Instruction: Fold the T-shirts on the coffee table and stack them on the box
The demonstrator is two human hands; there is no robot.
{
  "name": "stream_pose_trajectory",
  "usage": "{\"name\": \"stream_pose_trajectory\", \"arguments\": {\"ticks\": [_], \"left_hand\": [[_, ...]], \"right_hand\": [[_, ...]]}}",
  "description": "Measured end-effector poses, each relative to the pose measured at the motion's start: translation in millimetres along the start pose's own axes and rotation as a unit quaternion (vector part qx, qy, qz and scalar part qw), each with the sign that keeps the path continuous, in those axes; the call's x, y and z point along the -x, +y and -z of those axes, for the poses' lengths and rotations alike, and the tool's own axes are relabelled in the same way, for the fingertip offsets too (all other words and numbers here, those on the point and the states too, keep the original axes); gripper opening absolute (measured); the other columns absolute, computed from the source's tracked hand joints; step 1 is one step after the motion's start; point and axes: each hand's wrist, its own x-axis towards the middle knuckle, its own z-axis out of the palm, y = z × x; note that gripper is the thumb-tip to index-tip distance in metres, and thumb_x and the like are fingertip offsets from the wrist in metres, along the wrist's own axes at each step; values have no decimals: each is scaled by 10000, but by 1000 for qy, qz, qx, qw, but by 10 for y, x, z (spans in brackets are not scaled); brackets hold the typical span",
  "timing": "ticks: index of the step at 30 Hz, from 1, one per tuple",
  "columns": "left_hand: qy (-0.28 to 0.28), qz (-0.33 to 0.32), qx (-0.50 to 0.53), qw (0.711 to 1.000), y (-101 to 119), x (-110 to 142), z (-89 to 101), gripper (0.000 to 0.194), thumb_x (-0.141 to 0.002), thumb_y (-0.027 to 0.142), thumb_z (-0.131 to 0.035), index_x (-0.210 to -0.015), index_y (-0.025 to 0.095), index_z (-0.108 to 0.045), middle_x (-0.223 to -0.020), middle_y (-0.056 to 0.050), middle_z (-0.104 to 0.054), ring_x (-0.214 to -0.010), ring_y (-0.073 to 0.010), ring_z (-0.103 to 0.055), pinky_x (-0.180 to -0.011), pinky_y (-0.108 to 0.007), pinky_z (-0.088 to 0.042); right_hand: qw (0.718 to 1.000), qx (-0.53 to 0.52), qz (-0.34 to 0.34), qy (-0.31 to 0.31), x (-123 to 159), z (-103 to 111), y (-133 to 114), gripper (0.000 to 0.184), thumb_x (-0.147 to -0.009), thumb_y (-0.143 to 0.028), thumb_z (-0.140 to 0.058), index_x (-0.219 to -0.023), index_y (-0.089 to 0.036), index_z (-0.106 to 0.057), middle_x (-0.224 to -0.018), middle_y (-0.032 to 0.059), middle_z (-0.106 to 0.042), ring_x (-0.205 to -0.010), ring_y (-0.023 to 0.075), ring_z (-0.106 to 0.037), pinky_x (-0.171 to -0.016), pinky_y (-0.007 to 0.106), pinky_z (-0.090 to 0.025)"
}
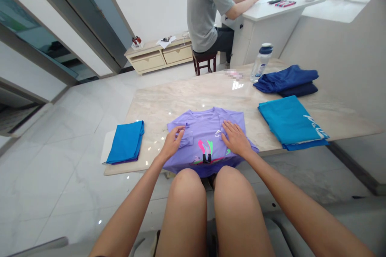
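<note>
Draping over the near edge of the table (163, 100), the purple shirt (208, 128) lies beneath both hands. I have the left hand (172, 142) open, fingers bent over the sleeve side, and the right hand (237, 138) open, palm down, beside a chest logo reading "LI-". Right along that edge, the turquoise cloth's (288, 120) white lettering is unclear.

Head view, worn camera: from above the wearer's bare knees (187, 186), short of the near edge of the pale, marbled, glossy table (163, 98), it faces forward and down, centred near the lilac fabric T-shirt (206, 124) at close range; the seated person in grey (205, 8) and the low cream wooden cabinet (149, 62) lie farther off, beyond the table
</note>
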Motion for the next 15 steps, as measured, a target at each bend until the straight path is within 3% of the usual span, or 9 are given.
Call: {"name": "stream_pose_trajectory", "arguments": {"ticks": [2,4,9,15], "left_hand": [[47,-32,-14,998,-150,42,-26,374,-1110,429,-464,-1304,219,-706,-1316,-125,-770,-1198,-252,-733,-1033,-412,-602],[58,-65,-73,993,-308,79,-13,347,-1098,374,-482,-1310,218,-707,-1325,-130,-765,-1256,-268,-712,-1136,-467,-565],[-33,-108,-200,973,-568,82,-42,499,-1120,360,-442,-1572,219,-598,-1663,-143,-598,-1557,-299,-545,-1360,-570,-356],[-101,-111,-259,954,-597,60,-222,640,-1139,434,-403,-1736,204,-431,-1822,-138,-362,-1721,-322,-284,-1423,-624,-142]], "right_hand": [[1000,2,2,-1,3,1,8,645,-1110,-392,-395,-1654,-80,-545,-1750,167,-461,-1644,328,-428,-1372,542,-323],[1000,5,2,-1,7,-1,15,645,-1118,-393,-386,-1661,-82,-537,-1755,162,-455,-1649,325,-421,-1377,542,-316],[999,19,22,-22,44,17,29,654,-1142,-395,-356,-1698,-73,-480,-1785,172,-393,-1673,312,-381,-1381,551,-302],[992,22,92,-78,49,139,37,674,-1174,-429,-319,-1796,-170,-312,-1826,121,-319,-1727,270,-250,-1410,540,-219]]}}
